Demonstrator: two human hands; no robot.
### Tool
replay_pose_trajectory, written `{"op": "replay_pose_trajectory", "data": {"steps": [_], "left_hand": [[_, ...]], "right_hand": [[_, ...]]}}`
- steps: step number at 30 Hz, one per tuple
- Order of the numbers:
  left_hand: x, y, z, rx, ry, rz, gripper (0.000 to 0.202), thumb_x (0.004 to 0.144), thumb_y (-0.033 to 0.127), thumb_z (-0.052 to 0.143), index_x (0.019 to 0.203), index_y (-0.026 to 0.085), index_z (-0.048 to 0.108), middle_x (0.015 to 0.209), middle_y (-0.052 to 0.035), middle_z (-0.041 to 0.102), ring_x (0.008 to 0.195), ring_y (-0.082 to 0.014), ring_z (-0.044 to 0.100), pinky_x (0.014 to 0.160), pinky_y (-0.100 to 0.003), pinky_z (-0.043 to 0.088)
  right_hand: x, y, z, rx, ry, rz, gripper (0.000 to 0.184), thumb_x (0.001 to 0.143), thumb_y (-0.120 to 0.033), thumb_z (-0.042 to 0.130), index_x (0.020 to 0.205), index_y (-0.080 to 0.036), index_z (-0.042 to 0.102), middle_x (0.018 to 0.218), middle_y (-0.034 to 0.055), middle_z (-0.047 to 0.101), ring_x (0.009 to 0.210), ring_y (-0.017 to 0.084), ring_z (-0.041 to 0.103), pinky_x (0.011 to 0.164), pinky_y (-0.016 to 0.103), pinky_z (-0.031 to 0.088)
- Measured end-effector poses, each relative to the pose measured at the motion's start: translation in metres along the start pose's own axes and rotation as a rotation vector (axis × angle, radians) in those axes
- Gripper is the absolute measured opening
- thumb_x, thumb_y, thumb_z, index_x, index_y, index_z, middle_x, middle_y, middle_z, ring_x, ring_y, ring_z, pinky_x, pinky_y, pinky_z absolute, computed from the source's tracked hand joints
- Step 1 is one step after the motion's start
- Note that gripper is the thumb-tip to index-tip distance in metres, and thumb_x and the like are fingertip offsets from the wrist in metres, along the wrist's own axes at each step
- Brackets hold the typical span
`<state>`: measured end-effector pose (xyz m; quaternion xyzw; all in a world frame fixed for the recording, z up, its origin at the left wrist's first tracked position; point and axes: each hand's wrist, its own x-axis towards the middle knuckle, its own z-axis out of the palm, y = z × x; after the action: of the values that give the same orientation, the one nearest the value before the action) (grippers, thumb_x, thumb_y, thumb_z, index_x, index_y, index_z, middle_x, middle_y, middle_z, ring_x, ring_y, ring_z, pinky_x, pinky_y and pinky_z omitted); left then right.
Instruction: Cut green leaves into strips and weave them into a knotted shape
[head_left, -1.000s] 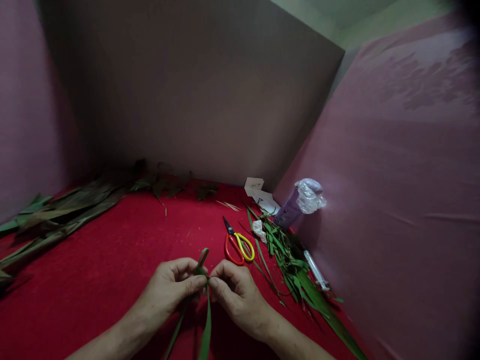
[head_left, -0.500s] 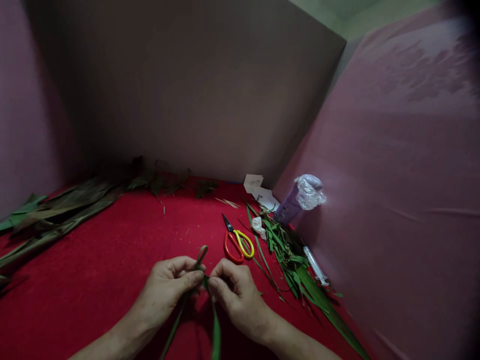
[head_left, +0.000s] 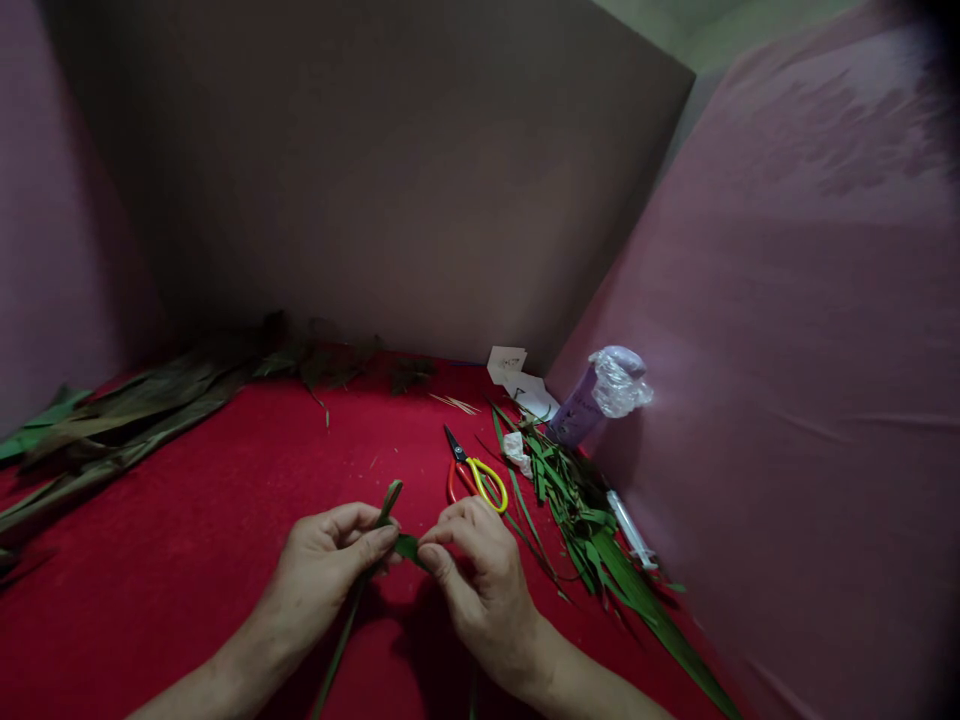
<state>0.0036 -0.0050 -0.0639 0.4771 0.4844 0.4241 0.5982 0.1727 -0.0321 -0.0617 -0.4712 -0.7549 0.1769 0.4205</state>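
Observation:
Between thumb and fingers, my left hand point(head_left: 330, 560) pinches a narrow green leaf strip point(head_left: 391, 500). The strip's upper end stands up in a small loop, and a long tail hangs down from the grip toward the bottom edge. My right hand point(head_left: 480, 580) is closed on a flat part of the strip that stretches across the short gap between both hands. Just beyond the right hand lie scissors point(head_left: 478, 478) with one red and one yellow handle, partly covered by its knuckles. The fingertips hide how the strip is folded.
Cut green leaf pieces point(head_left: 577, 510) are heaped at the right, beside a syringe point(head_left: 631, 530) and crumpled white tissue point(head_left: 517, 452). Behind stands a purple container point(head_left: 581, 405) with plastic wrap, near white papers point(head_left: 530, 393) and thin sticks point(head_left: 454, 404). Large dry leaves point(head_left: 142, 420) lie left on red cloth point(head_left: 225, 510).
The right hand has shifted slightly up and right, pulling a flat stretch of strip taut between the hands. The left hand has moved a little left. More of the red handle is covered.

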Motion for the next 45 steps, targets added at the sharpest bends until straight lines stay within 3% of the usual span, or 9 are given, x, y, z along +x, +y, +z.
{"op": "replay_pose_trajectory", "data": {"steps": [6, 12, 16, 24, 35, 41, 45], "left_hand": [[-0.002, -0.001, 0.001, 0.048, 0.006, 0.052, 0.016, 0.064, 0.031, 0.068, 0.063, 0.015, 0.066, 0.054, 0.0011, 0.060, 0.052, -0.0113, 0.049, 0.049, -0.021, 0.036], [-0.003, -0.006, 0.004, 0.017, -0.030, 0.052, 0.013, 0.065, 0.029, 0.067, 0.066, 0.016, 0.066, 0.059, 0.0002, 0.062, 0.056, -0.0132, 0.054, 0.053, -0.022, 0.039], [-0.004, -0.007, 0.006, 0.011, -0.050, 0.033, 0.013, 0.065, 0.029, 0.066, 0.066, 0.016, 0.066, 0.061, -0.0008, 0.064, 0.057, -0.0139, 0.055, 0.053, -0.023, 0.039], [-0.003, -0.005, 0.008, -0.025, -0.019, 0.008, 0.016, 0.061, 0.030, 0.069, 0.062, 0.015, 0.064, 0.051, 0.0030, 0.057, 0.048, -0.0093, 0.046, 0.047, -0.020, 0.032], [-0.001, -0.007, 0.006, -0.045, -0.045, -0.004, 0.016, 0.063, 0.030, 0.068, 0.061, 0.015, 0.064, 0.053, 0.0022, 0.058, 0.049, -0.0097, 0.047, 0.048, -0.020, 0.034], [-0.001, -0.005, 0.007, -0.071, -0.083, -0.020, 0.016, 0.063, 0.030, 0.069, 0.061, 0.015, 0.064, 0.053, 0.0028, 0.057, 0.050, -0.0091, 0.047, 0.050, -0.020, 0.034], [-0.001, -0.001, 0.006, -0.068, -0.096, -0.043, 0.017, 0.062, 0.032, 0.069, 0.063, 0.015, 0.064, 0.057, 0.0018, 0.059, 0.053, -0.0100, 0.049, 0.051, -0.020, 0.036]], "right_hand": [[-0.002, 0.004, 0.005, -0.105, -0.027, 0.009, 0.005, 0.080, -0.024, 0.060, 0.078, -0.019, 0.059, 0.076, 0.0033, 0.060, 0.075, 0.018, 0.049, 0.070, 0.032, 0.034], [-0.003, 0.000, 0.007, -0.135, -0.036, 0.120, 0.014, 0.071, -0.024, 0.070, 0.072, -0.020, 0.058, 0.072, 0.0000, 0.058, 0.072, 0.017, 0.047, 0.070, 0.031, 0.033], [-0.002, -0.004, 0.009, -0.141, -0.011, 0.113, 0.011, 0.071, -0.019, 0.070, 0.073, -0.020, 0.059, 0.084, 0.0015, 0.053, 0.083, 0.018, 0.046, 0.077, 0.033, 0.034], [-0.001, -0.006, 0.009, 0.047, -0.010, 0.110, 0.013, 0.075, -0.009, 0.063, 0.068, -0.018, 0.056, 0.102, 0.0032, 0.050, 0.102, 0.019, 0.043, 0.089, 0.035, 0.034], [-0.001, -0.004, 0.010, 0.092, -0.017, 0.149, 0.015, 0.074, -0.009, 0.063, 0.066, -0.018, 0.056, 0.097, 0.0025, 0.052, 0.099, 0.017, 0.045, 0.087, 0.033, 0.034], [-0.001, 0.001, 0.014, 0.093, -0.051, 0.142, 0.017, 0.077, -0.011, 0.060, 0.064, -0.018, 0.052, 0.071, -0.0020, 0.054, 0.076, 0.014, 0.047, 0.075, 0.029, 0.034], [0.000, 0.003, 0.014, 0.120, -0.016, 0.172, 0.019, 0.077, -0.012, 0.058, 0.061, -0.018, 0.050, 0.065, -0.0022, 0.051, 0.069, 0.013, 0.046, 0.068, 0.027, 0.033]]}}
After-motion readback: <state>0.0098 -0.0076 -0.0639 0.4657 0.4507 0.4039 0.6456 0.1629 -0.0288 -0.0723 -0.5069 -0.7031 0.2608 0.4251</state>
